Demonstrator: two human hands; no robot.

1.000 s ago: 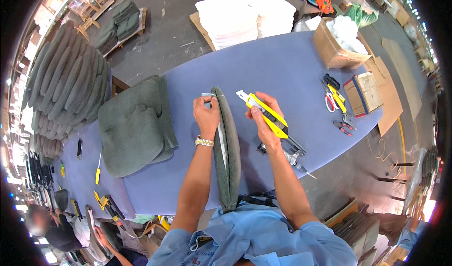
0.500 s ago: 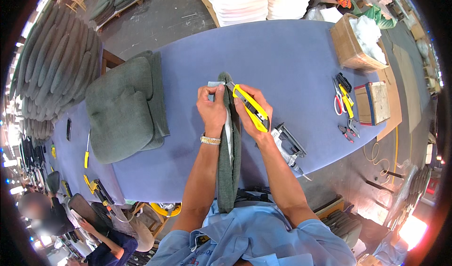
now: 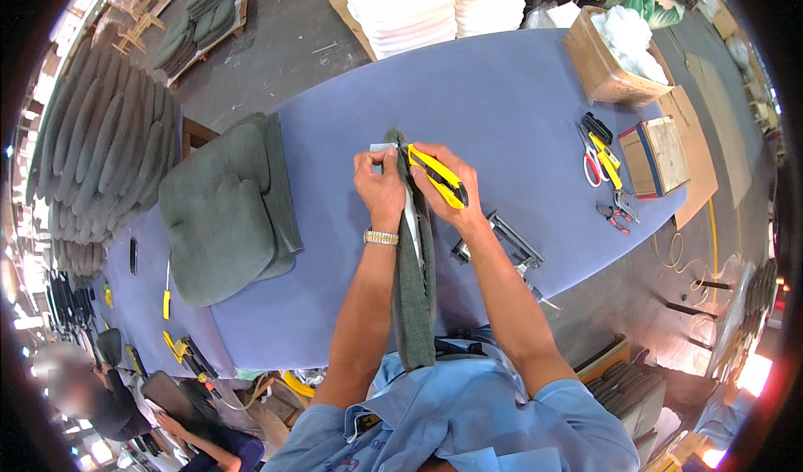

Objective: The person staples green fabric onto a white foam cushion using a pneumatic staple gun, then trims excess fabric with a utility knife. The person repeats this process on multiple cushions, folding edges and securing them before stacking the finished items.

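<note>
A dark green-grey fabric cushion (image 3: 411, 321) stands on its edge between my arms, its near end against my shirt. A white strip shows along its open side. My left hand (image 3: 381, 189) pinches a small pale strip (image 3: 382, 147) at the cushion's far end. In my right hand (image 3: 456, 192) is a yellow-and-black utility knife (image 3: 441, 178), its front end at the cushion's top edge beside my left fingers. The blade itself is hard to make out. A staple gun (image 3: 512, 242) lies on the table next to my right forearm.
Folded grey-green cushion covers (image 3: 219, 221) lie left on the blue table (image 3: 335, 96). At the right are scissors (image 3: 592, 164), pliers (image 3: 615, 218), a small wooden box (image 3: 661, 158) and a carton of white stuffing (image 3: 606, 62). A co-worker (image 3: 109, 397) is at lower left.
The whole view has turned slightly. The utility knife has shifted a little toward the cushion's edge. Both hands keep their holds near the cushion's far end.
</note>
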